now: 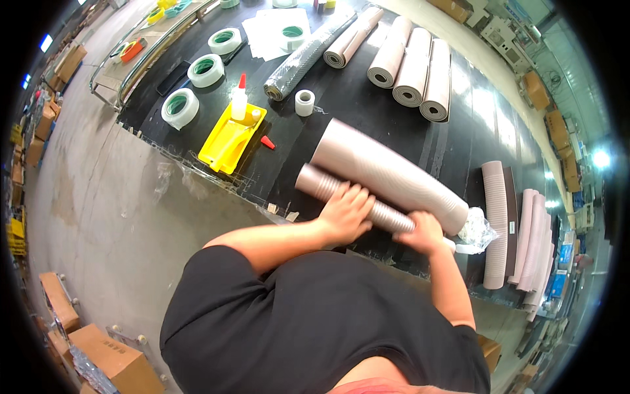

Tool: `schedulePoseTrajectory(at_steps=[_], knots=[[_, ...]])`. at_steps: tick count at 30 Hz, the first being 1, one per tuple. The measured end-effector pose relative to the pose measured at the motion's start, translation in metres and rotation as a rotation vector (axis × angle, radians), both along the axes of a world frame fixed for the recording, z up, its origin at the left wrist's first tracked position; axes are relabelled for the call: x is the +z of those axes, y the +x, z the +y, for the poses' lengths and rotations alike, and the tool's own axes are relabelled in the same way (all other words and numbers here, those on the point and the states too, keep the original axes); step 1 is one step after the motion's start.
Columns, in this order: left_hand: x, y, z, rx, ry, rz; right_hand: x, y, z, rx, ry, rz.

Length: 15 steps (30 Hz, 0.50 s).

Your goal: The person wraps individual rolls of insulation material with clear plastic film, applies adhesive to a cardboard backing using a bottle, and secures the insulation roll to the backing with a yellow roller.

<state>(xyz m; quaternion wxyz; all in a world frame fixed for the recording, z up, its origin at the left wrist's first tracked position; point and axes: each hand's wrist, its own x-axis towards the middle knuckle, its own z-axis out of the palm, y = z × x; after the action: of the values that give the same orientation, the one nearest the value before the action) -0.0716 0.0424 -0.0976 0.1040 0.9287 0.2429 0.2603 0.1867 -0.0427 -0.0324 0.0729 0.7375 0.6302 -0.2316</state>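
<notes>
In front of me at the table's near edge lies a thin ribbed pinkish-beige roll of matting (315, 183), slanting down to the right. My left hand (348, 213) presses over its middle with curled fingers. Toward its right end, my right hand (423, 232) grips the same roll, slightly blurred. Just beyond it sits a much thicker ribbed roll (390, 174) of the same colour; whether the two are joined I cannot tell. A white end (449, 244) shows past my right hand, and crumpled clear plastic (479, 231) lies beside it.
On the black table (354, 98) are rolled mats (410, 69), a film-wrapped roll (305, 59), tape rolls (205, 70) and a small white roll (304, 103). A yellow tray (230, 141) holds a red-tipped bottle (239, 105). More rolls (495, 223) lie right; a metal-framed cart (125, 79) stands left.
</notes>
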Motion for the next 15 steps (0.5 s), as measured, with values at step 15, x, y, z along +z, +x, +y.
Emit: schedulePoseTrajectory(at_steps=[15], knots=[[0.015,0.083,0.097,0.122,-0.349,0.282,-0.033,-0.004,0.032,-0.08,0.239,-0.221]])
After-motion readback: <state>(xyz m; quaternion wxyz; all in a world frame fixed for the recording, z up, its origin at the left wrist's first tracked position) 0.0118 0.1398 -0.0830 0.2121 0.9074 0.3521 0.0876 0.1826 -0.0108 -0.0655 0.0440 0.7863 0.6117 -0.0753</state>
